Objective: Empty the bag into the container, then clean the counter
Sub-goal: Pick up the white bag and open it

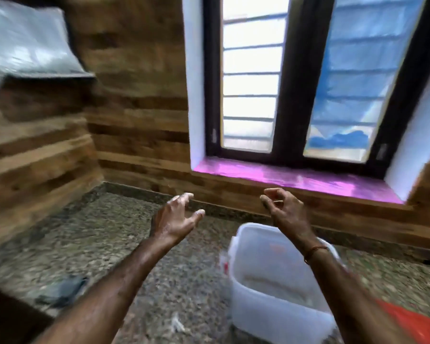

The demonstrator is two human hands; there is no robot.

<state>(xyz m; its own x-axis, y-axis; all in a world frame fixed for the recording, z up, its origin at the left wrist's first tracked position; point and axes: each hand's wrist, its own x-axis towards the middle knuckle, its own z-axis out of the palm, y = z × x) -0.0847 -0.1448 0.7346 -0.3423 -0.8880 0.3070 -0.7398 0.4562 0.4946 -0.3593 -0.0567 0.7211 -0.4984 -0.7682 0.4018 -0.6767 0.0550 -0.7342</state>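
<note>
A translucent white plastic container (pixel 271 291) stands open on the speckled granite counter (pixel 104 244), with pale grains in its bottom. My left hand (pixel 176 217) hovers above the counter left of the container, fingers spread, holding nothing. My right hand (pixel 283 207) is raised over the container's far rim, fingers curled loosely; nothing shows in it. A dark grey cloth (pixel 65 290) lies crumpled on the counter at the lower left. A small pale scrap (pixel 176 324) lies on the counter near the front. No bag is clearly visible. The picture is motion-blurred.
Wood-panelled walls close the counter at the back and left. A window with a pink sill (pixel 296 178) is behind the container. A grey hood-like shelf (pixel 27 50) hangs at upper left. Something red (pixel 407 324) shows at the lower right corner.
</note>
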